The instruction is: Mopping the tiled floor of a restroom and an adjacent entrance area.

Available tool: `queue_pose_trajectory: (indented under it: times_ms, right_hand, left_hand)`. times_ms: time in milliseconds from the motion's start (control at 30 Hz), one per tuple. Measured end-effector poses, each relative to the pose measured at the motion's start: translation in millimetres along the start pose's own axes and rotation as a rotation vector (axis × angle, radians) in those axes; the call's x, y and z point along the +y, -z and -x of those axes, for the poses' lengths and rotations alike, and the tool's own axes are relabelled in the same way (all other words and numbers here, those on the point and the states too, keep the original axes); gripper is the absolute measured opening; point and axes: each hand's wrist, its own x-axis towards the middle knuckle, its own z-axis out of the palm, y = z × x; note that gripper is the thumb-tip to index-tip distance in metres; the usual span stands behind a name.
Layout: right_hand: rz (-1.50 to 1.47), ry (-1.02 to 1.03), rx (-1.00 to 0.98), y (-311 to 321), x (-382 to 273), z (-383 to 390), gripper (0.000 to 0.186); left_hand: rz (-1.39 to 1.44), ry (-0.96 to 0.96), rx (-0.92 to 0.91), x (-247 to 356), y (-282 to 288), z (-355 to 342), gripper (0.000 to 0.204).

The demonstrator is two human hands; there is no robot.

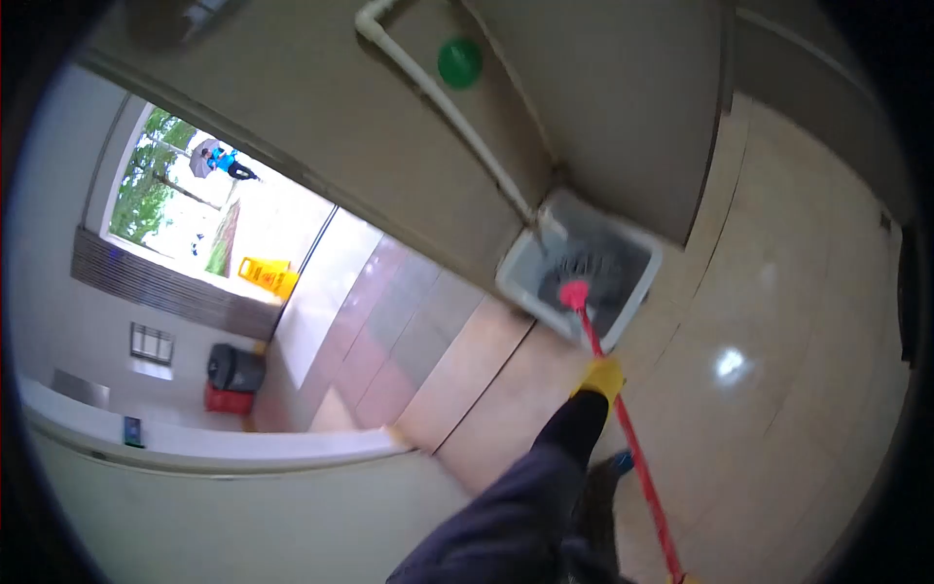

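Observation:
A mop with a red handle (pixel 639 462) and a pink socket (pixel 575 294) slants down into a pale mop basin (pixel 631 316) on the floor. Its dark strands lie inside the basin, partly blurred. My left hand (pixel 602 378), in a yellow glove below a dark sleeve, is closed round the lower handle just outside the basin's near rim. Of my right hand (pixel 689 579), only a sliver of yellow glove shows against the upper handle at the bottom edge; most of it is out of the picture.
A white pipe (pixel 443 102) runs down the wall to the basin, beside a round green object (pixel 459 63). Through the doorway are a yellow floor sign (pixel 269 276), a grey bin (pixel 236 368) and, outside, a person with an umbrella (pixel 204 159). Shiny tiles (pixel 778 389) lie right.

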Motion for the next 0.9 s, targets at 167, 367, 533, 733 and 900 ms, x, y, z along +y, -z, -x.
queue_pose_trajectory:
  times_ms: [167, 367, 533, 733, 900]
  right_hand:
    - [-0.086, -0.047, 0.072, -5.4, 13.1, 1.2, 0.031]
    - [-0.092, -0.166, 0.087, -2.6, 15.3, -3.8, 0.030]
    - [-0.080, -0.066, 0.358, -17.5, 8.1, -24.5, 0.021]
    - [-0.206, -0.195, 0.331, -11.6, 53.2, 27.7, 0.022]
    - [-0.101, -0.297, 0.278, -9.9, 104.7, 109.4, 0.026]
  left_hand:
    - [0.173, 0.734, 0.758, 74.5, -116.7, -48.1, 0.010]
    - [0.196, 0.583, 0.524, 134.1, -126.7, -50.8, 0.021]
    - [0.148, 0.744, 0.693, 80.8, -95.5, -87.0, 0.008]
    - [0.325, 0.911, 0.481, 109.4, -165.0, -36.8, 0.017]
    - [0.172, 1.056, -0.346, 161.8, -143.4, -4.5, 0.029]
